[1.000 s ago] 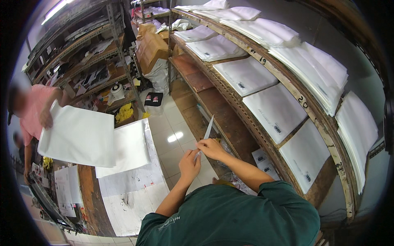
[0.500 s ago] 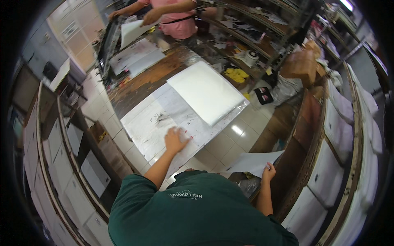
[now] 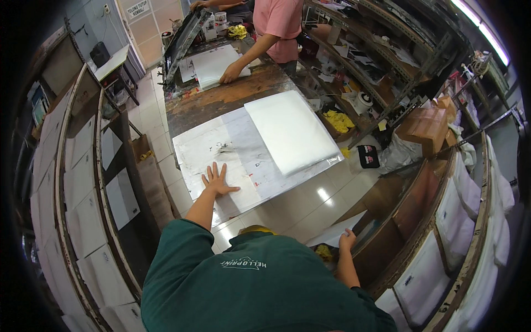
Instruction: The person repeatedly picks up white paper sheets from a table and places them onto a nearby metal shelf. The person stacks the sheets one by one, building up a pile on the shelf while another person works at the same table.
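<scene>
Fingers of the left hand (image 3: 217, 180) are spread wide and pressed flat, palm down, on a large smudged white sheet (image 3: 221, 160) that covers the near end of the wooden worktable (image 3: 221, 99); nothing is gripped there. Just beyond the fingertips the sheet carries dark ink marks, and off to the thumb side, well apart from the hand, lies a thick stack of clean white sheets (image 3: 290, 133), set at a slant with one corner reaching the table edge. The right hand (image 3: 347, 241) is down beside the body, fingers curled closed on the edge of a single white sheet (image 3: 336, 232), which runs out from the fingers toward the tiled floor (image 3: 310, 202) and hangs level above it, beside the wooden frame of a rack (image 3: 420, 221). White sheets rest on the sloping shelves of that rack past the right hand, and a similar rack with white sheets (image 3: 88, 205) stands off the little-finger side of the left hand. Far past both hands, at the opposite end of the table, another person in a pink shirt (image 3: 279, 22) leans a hand (image 3: 227, 73) on a smaller white sheet (image 3: 218, 63) next to a dark screen-printing frame (image 3: 182, 41).
</scene>
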Action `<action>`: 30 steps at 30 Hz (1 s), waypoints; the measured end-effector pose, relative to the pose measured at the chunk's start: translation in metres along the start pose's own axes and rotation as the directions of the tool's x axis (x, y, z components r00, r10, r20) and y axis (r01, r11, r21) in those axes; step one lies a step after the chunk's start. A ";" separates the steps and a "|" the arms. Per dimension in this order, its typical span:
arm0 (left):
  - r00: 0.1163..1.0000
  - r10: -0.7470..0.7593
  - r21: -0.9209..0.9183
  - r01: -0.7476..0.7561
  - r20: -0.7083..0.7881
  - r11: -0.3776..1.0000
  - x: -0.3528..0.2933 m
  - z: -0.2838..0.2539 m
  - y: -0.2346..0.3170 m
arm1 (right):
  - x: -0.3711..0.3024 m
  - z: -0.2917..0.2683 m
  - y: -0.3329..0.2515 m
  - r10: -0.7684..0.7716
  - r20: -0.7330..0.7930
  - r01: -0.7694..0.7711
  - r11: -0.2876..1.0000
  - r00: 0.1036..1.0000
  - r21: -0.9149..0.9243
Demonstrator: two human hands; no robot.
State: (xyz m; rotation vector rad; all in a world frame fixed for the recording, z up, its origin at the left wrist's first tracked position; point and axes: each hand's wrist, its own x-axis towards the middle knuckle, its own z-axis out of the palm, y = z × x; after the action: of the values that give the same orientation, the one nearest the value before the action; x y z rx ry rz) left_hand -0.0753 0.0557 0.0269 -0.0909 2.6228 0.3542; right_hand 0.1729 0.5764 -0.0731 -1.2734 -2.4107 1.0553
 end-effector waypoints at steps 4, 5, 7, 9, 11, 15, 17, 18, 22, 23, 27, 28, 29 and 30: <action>0.999 -0.015 -0.022 0.015 0.036 1.000 0.003 0.004 -0.008 | -0.013 -0.017 -0.017 -0.001 -0.036 0.000 1.000 0.999 -0.015; 0.999 -0.011 -0.012 0.012 0.041 1.000 0.006 0.002 -0.007 | -0.014 -0.018 -0.005 0.021 -0.046 -0.022 1.000 0.999 -0.013; 0.999 -0.002 -0.022 0.003 0.054 1.000 0.010 0.001 -0.008 | -0.014 -0.019 0.005 0.059 -0.032 -0.060 0.997 0.998 -0.044; 0.998 -0.007 -0.025 0.009 0.062 1.000 0.010 0.001 -0.009 | -0.016 -0.024 0.006 0.092 0.016 -0.090 0.990 0.996 -0.110; 0.999 -0.006 -0.030 0.007 0.053 1.000 0.010 0.004 -0.010 | -0.018 -0.025 0.005 0.129 0.008 -0.128 0.987 0.992 -0.094; 0.998 -0.016 -0.021 0.017 0.061 1.000 0.010 0.003 -0.010 | -0.022 -0.027 -0.004 0.096 -0.030 -0.098 0.991 0.995 -0.092; 0.998 -0.015 -0.031 0.017 0.064 0.999 0.011 0.003 -0.011 | -0.021 -0.029 -0.011 0.094 -0.036 -0.097 0.991 0.995 -0.094; 0.998 -0.015 -0.036 0.017 0.065 0.999 0.010 0.003 -0.012 | -0.021 -0.032 -0.014 0.104 -0.024 -0.106 0.989 0.994 -0.103; 0.998 0.001 -0.057 0.003 0.065 0.998 0.010 0.002 -0.010 | -0.012 -0.031 -0.002 0.081 0.012 -0.078 0.984 0.997 -0.158; 0.998 0.005 -0.063 -0.001 0.064 0.998 0.010 0.002 -0.011 | -0.011 -0.031 -0.003 0.090 0.013 -0.087 0.985 0.996 -0.149; 0.998 0.003 -0.058 0.000 0.061 0.998 0.009 0.003 -0.013 | -0.013 -0.030 -0.010 0.111 0.021 -0.107 0.986 0.994 -0.131; 0.998 0.004 -0.059 0.000 0.061 0.998 0.010 0.003 -0.013 | -0.011 -0.031 -0.012 0.110 0.020 -0.107 0.986 0.994 -0.130; 0.998 0.005 -0.060 -0.001 0.061 0.998 0.011 0.004 -0.014 | -0.010 -0.031 -0.010 0.089 0.023 -0.085 0.986 0.996 -0.142; 0.998 0.006 -0.061 -0.002 0.060 0.998 0.011 0.004 -0.014 | -0.008 -0.030 -0.004 0.068 0.027 -0.064 0.986 0.997 -0.152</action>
State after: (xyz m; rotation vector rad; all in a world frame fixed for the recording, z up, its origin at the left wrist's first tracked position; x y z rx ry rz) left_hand -0.0815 0.0433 0.0150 -0.0941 2.5531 0.4312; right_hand 0.1904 0.5833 -0.0479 -1.4039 -2.5311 0.9309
